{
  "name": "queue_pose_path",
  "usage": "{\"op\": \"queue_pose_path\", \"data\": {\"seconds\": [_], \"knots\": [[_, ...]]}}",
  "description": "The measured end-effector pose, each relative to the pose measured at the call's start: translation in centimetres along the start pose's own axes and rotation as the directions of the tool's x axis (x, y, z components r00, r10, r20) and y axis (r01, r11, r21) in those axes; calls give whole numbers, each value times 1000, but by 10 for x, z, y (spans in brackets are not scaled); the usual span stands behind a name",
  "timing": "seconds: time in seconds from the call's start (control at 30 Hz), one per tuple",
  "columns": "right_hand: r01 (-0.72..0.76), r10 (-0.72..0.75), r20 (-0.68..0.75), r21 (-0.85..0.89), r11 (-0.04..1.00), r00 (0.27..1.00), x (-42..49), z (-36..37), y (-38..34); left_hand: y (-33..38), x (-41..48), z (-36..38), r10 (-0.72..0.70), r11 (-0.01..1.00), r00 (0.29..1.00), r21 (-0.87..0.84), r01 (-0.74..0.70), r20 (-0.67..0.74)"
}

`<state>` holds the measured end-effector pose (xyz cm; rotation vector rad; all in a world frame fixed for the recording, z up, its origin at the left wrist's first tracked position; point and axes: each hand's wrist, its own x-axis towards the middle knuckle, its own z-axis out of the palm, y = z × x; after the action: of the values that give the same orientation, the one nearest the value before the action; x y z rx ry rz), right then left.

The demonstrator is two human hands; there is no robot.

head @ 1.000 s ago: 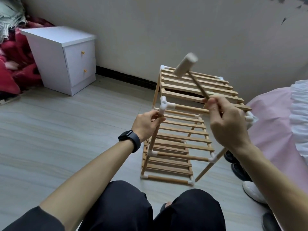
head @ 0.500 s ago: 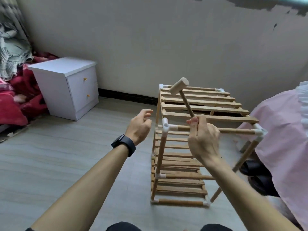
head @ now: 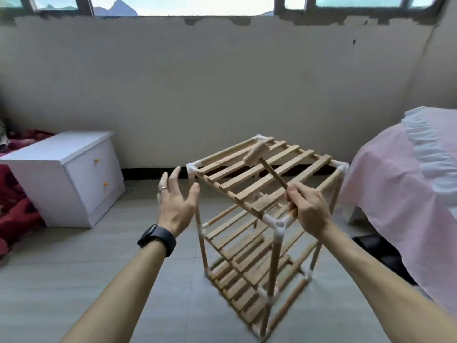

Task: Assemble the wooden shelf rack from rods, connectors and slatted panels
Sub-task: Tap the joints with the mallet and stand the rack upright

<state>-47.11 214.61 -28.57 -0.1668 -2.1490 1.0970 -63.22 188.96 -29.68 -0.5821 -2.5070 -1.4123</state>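
Right hand [head: 309, 211] grip curled round mallet [head: 256, 154]; left hand [head: 176, 206] spread beside rack [head: 273, 263].

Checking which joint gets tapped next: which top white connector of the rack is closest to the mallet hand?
The near corner connector, right beside the right hand gripping the mallet; the other three sit farther back.

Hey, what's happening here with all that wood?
A person is putting together a light wooden slatted shelf rack with white plastic corner connectors. It stands on the grey floor with three slatted tiers in place. The right hand grips a small wooden mallet by its handle above the top tier; the left hand is open, close to the rack's left corner.
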Motion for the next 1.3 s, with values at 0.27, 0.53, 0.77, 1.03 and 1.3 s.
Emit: {"op": "queue_pose_path", "data": {"seconds": [0.27,0.53,0.77,1.03,1.3], "knots": [[-46,44,53,29,999,998,7,-45,26,0,24,24,-140,885,970,-415,214,201],[-120,166,67,-444,888,984,48,-92,47,0,-4,14,6,954,962,-289,76,274],[-14,6,-35,-233,972,999,41,-67,-25,26,-66,45,-66,977,993,-197,85,99],[-1,26,-40,521,854,999,14,-33,-112,18,-95,32,57,980,994,-194,-37,96],[-60,115,-54,598,799,992,16,15,-148,3,-100,26,50,972,987,-233,-14,150]]}}
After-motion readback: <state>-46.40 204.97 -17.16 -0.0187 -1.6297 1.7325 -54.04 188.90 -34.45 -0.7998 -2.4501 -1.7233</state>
